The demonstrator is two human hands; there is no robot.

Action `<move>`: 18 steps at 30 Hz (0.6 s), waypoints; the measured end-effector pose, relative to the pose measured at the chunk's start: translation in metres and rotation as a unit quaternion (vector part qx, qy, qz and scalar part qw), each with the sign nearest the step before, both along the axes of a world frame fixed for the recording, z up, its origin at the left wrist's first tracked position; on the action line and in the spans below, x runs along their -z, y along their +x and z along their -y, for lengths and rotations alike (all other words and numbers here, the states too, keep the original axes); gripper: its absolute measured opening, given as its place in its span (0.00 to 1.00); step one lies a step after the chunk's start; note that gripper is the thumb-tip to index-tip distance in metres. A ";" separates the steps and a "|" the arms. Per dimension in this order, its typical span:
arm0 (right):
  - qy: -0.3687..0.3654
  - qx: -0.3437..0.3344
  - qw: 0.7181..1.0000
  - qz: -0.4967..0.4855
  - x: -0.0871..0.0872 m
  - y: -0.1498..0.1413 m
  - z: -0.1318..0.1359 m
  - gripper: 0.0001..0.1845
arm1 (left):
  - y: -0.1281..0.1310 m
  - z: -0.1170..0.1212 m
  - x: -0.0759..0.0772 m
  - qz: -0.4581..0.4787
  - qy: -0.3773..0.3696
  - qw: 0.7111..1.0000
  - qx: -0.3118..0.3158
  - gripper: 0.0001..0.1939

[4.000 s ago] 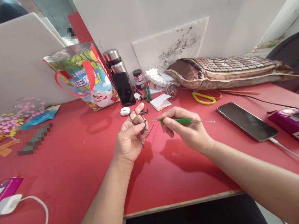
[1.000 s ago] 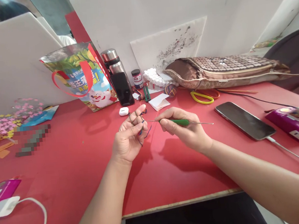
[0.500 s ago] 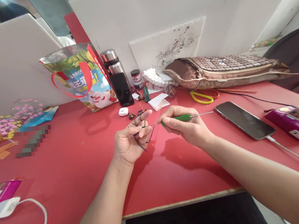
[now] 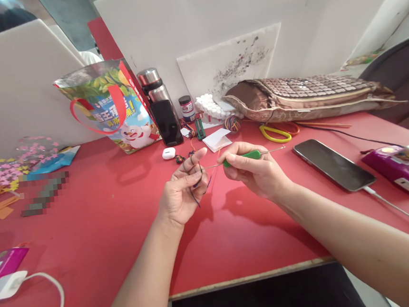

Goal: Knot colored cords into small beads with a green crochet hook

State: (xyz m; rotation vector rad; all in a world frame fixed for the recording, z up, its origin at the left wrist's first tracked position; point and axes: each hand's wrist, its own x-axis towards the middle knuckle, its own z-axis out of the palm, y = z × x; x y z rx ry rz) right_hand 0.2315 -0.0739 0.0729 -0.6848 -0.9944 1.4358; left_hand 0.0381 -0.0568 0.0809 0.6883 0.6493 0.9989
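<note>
My right hand (image 4: 254,170) grips a crochet hook (image 4: 249,156) by its green handle. Its thin metal shaft reaches left to the dark yarn (image 4: 195,197) at my left fingers, and a metal end sticks out to the right. My left hand (image 4: 184,188) pinches the dark yarn between thumb and fingers. A strand loops round a raised finger, and a loose tail hangs below the palm. Whether the hook's tip sits inside a loop is too small to tell. Behind the hands, a multicoloured yarn ball (image 4: 232,123) rests beside a folded white paper (image 4: 217,140).
On the red table (image 4: 119,237), a white earbud case (image 4: 169,153), an upright phone (image 4: 168,123) and a patterned bag (image 4: 114,109) stand beyond my hands. To the right lie yellow-handled scissors (image 4: 276,134), a charging phone (image 4: 334,163) and a purple power strip (image 4: 402,169). A brown cushion (image 4: 314,93) lies behind.
My right hand and the hook have tilted slightly, with the right end of the hook rising and shifting left. My left hand has turned a little, and the yarn's hanging strands have shifted.
</note>
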 end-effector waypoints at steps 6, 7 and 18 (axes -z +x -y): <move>-0.001 -0.003 1.000 -0.027 0.000 -0.005 0.002 0.15 | 0.006 0.007 -0.002 -0.056 0.058 0.996 -0.044 0.29; 0.001 -0.002 1.000 -0.027 0.000 -0.006 0.003 0.15 | 0.007 0.007 -0.002 -0.067 0.070 0.994 -0.056 0.29; 0.033 0.047 0.998 0.010 0.004 -0.013 0.006 0.18 | 0.014 0.011 0.000 -0.127 0.145 0.974 -0.117 0.26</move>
